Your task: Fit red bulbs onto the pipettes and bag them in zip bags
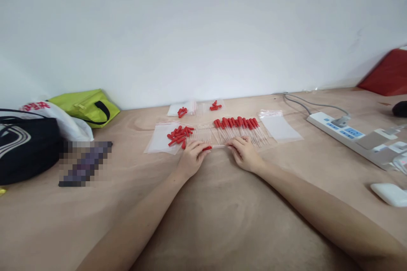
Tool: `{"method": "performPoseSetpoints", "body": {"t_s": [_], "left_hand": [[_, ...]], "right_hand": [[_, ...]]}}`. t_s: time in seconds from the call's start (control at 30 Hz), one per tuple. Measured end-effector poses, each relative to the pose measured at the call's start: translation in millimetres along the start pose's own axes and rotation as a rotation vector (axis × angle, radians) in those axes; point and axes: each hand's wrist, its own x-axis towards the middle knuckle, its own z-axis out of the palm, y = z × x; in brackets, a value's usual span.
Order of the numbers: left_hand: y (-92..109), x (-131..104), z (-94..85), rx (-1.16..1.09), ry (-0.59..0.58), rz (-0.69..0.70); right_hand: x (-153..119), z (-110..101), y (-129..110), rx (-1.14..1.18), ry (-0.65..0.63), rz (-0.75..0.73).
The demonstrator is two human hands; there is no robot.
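Note:
My left hand (pixel 192 157) is closed on a red rubber bulb (pixel 207 148), low over the table. From the bulb a thin clear tube (pixel 218 146) runs level to my right hand (pixel 244 154), whose fingertips pinch its other end. Together they look like a dropper. Just beyond my right hand lies a row of droppers (pixel 237 123) with red bulbs at the far end. A pile of loose red bulbs (pixel 179 134) rests on a clear plastic bag beyond my left hand. Between pile and row are bare clear tubes (pixel 202 134).
Two small groups of red bulbs (pixel 182 112) lie on bags nearer the wall. Right of the droppers is a clear zip bag (pixel 281 126). A power strip (pixel 337 132) with plugs and a white case (pixel 389 194) are at right; a green bag (pixel 85 108) and black bag (pixel 28 148) at left.

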Motion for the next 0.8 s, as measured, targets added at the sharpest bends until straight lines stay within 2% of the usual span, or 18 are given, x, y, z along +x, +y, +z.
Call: {"method": "performPoseSetpoints", "body": {"t_s": [0.3, 0.57, 0.7, 0.8], "left_hand": [[10.3, -0.5, -3.9, -0.089, 0.001, 0.024], [4.7, -1.6, -1.5, -0.194, -0.079, 0.092], [2.6, -2.0, 1.5, -0.161, -0.14, 0.127], [2.2, -1.9, 3.0, -0.124, -0.126, 0.147]], "right_hand": [[-0.9, 0.1, 1.0, -0.005, -0.025, -0.027], [-0.2, -3.5, 5.9, -0.006, -0.092, -0.069], [1.3, -6.1, 7.2, -0.066, -0.121, -0.1], [2.2, -7.3, 5.5, -0.11, -0.123, -0.11]]}}
